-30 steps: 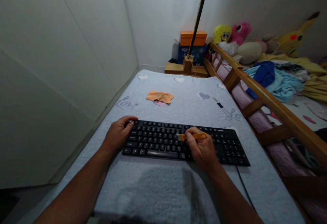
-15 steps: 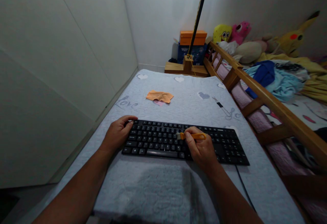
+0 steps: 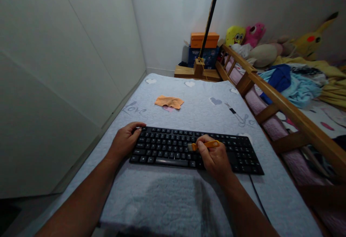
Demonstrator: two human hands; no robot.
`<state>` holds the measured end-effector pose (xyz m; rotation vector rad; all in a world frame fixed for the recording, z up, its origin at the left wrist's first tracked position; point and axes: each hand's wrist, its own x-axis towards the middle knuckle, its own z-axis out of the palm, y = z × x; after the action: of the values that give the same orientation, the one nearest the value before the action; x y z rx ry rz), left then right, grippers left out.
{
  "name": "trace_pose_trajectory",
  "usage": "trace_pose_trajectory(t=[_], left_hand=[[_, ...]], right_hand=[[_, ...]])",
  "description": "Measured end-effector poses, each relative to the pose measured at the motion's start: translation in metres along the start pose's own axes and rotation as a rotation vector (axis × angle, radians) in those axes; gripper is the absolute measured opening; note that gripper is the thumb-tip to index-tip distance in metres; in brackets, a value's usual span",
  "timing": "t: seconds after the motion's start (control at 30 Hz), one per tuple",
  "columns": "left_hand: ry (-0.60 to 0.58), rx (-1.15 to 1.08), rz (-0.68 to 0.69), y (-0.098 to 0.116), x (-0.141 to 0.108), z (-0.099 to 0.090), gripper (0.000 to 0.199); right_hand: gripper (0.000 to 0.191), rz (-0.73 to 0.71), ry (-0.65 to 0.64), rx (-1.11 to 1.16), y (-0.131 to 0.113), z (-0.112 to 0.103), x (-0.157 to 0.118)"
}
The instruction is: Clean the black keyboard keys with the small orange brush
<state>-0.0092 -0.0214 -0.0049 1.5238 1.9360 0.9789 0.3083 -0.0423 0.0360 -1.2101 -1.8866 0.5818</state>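
A black keyboard (image 3: pixel 173 162) lies flat across the light blue cloth, its cable running off toward the lower right. At its left end, my left hand (image 3: pixel 125 139) grips the upper corner, with the thumb by the top keys and the fingers behind the edge. My right hand (image 3: pixel 214 156) pinches a small orange brush (image 3: pixel 212 143) between thumb and fingers over the middle-right keys. The brush's pale bristles point left and are at the keys; whether they touch cannot be made out.
Beyond the keyboard lie an orange cloth (image 3: pixel 169 102) and a thin metal tool with a black band (image 3: pixel 232 111). A wooden rail (image 3: pixel 292 114) runs along the right side. Boxes (image 3: pixel 204 40) and a dark pole (image 3: pixel 211 17) stand at the back.
My right hand has moved slightly right, and the brush has tilted, its bristles now a little lower and further right on the keys. My left hand and the keyboard look unchanged.
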Motion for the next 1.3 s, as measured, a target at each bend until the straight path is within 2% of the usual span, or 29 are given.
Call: trace_pose_trajectory(t=[0.13, 0.33, 0.43, 0.57, 0.7, 1.1, 1.3], left_hand=[[-0.008, -0.01, 0.003, 0.001, 0.0, 0.0, 0.041], [-0.004, -0.003, 0.008, -0.002, 0.0, 0.0, 0.04], [-0.011, -0.001, 0.014, -0.002, 0.001, -0.001, 0.04], [-0.012, -0.007, 0.014, 0.0, 0.0, 0.0, 0.042], [-0.007, -0.005, 0.011, 0.0, 0.0, 0.0, 0.041], [-0.011, 0.0, 0.027, -0.005, 0.001, 0.001, 0.041], [-0.004, 0.007, 0.032, -0.002, 0.001, -0.001, 0.04]], right_hand=[[0.028, 0.01, -0.059, 0.062, 0.001, -0.003, -0.001], [0.029, 0.02, 0.012, 0.053, 0.004, -0.002, -0.002], [0.028, 0.002, -0.019, 0.024, 0.001, -0.001, -0.001], [0.029, 0.031, -0.074, 0.094, 0.003, -0.002, -0.002], [0.03, 0.076, -0.012, 0.181, 0.005, -0.004, -0.004], [0.027, -0.138, -0.029, 0.041, -0.006, 0.001, -0.006], [0.027, -0.159, -0.077, 0.038, -0.004, 0.003, -0.008]])
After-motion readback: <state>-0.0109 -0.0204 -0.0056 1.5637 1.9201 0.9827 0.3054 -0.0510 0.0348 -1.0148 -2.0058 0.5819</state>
